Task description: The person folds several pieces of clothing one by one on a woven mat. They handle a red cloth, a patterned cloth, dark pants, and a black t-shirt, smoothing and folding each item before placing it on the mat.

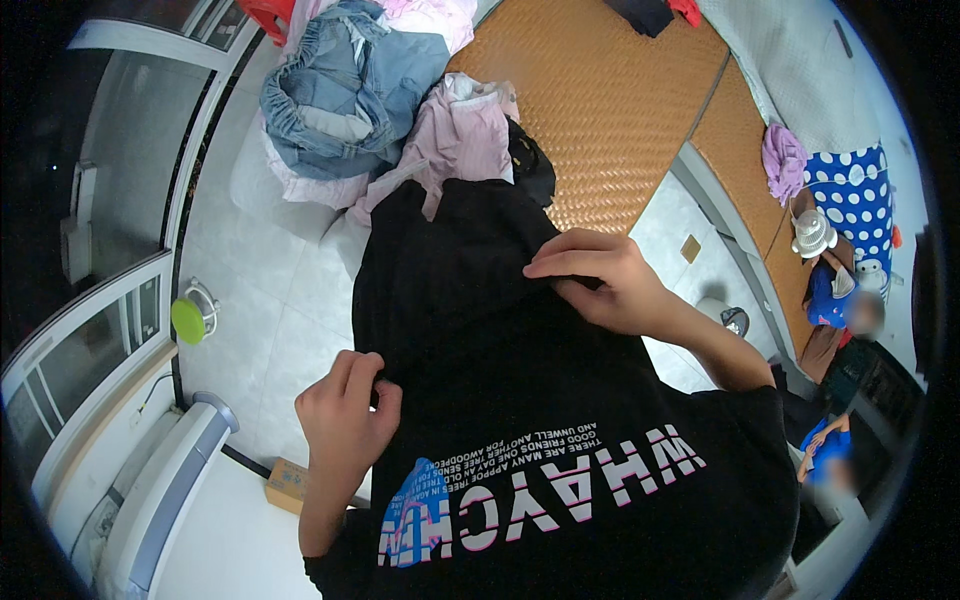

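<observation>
A plain black garment [450, 240] hangs spread in front of me, its far end resting against the heap of clothes. My left hand [345, 415] has its fingers closed on the garment's near left edge. On the other side, my right hand [620, 280] pinches the right edge, higher up and farther away. The cloth lies slack between both hands, and its cut is too dark to make out. Below it is the black printed T-shirt [600, 530] that I am wearing. A pale pink garment [465, 135] touches the far end of the black cloth.
Blue denim clothing [350, 90] is piled at the far left of the woven mat [570, 90]. A green-topped stool [188, 320] and a cardboard box [287, 485] stand to the left. At right are a white fan [813, 233], a purple cloth [784, 160] and other people.
</observation>
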Demonstrator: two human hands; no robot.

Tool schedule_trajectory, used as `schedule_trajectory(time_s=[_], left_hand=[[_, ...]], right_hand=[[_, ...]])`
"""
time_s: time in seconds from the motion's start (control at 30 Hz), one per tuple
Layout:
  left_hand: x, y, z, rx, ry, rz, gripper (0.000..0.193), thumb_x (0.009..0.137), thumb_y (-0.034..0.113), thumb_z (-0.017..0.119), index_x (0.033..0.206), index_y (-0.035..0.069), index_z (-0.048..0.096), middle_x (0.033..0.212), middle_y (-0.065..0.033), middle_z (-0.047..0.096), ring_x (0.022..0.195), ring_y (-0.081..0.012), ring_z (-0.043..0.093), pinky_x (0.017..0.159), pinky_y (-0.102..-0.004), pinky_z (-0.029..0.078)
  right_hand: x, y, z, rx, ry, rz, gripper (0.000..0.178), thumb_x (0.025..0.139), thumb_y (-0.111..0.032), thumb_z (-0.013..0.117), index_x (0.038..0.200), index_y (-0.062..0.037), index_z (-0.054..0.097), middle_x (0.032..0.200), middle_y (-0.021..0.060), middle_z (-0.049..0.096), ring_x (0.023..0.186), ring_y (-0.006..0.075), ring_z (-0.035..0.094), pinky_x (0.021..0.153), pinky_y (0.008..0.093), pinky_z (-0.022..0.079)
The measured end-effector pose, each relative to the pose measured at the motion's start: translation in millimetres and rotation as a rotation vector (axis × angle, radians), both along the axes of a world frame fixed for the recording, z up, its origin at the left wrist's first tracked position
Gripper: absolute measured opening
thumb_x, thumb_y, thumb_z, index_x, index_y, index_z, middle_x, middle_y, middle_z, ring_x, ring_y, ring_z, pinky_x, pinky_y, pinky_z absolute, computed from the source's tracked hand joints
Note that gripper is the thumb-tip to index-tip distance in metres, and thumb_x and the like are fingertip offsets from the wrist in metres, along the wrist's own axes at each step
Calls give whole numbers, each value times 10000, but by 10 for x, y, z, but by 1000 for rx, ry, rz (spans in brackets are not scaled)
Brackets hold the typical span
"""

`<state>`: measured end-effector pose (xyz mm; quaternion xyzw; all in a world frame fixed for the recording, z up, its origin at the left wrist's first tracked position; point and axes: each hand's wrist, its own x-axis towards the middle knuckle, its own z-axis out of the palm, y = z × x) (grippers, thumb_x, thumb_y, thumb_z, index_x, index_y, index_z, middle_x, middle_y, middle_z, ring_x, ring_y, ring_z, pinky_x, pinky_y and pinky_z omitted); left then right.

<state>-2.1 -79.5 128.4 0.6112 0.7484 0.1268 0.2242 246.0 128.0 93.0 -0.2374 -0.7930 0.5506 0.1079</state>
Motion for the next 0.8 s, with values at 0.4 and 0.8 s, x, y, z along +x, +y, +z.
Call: schedule_trajectory(time_s=[0.4, 0.8], left_hand=[[78, -235, -329, 302, -38, 39, 226, 713, 3, 705, 901, 6, 578, 895, -143, 610, 520, -138, 564, 410, -194, 427], [136, 20, -341, 63, 0, 122, 214, 785, 4, 647, 989, 59, 611, 1007, -128, 572, 608, -234, 620, 493, -320, 491]], right_hand=[[84, -22, -63, 278, 87, 5, 397, 696, 99, 671, 1055, -67, 697, 1029, 122, 607, 882, 259, 635, 747, 347, 540], [-143, -85, -73, 226, -146, 100, 233, 778, -142, 735, 1003, -86, 712, 836, 103, 624, 705, 253, 634, 593, 345, 531]])
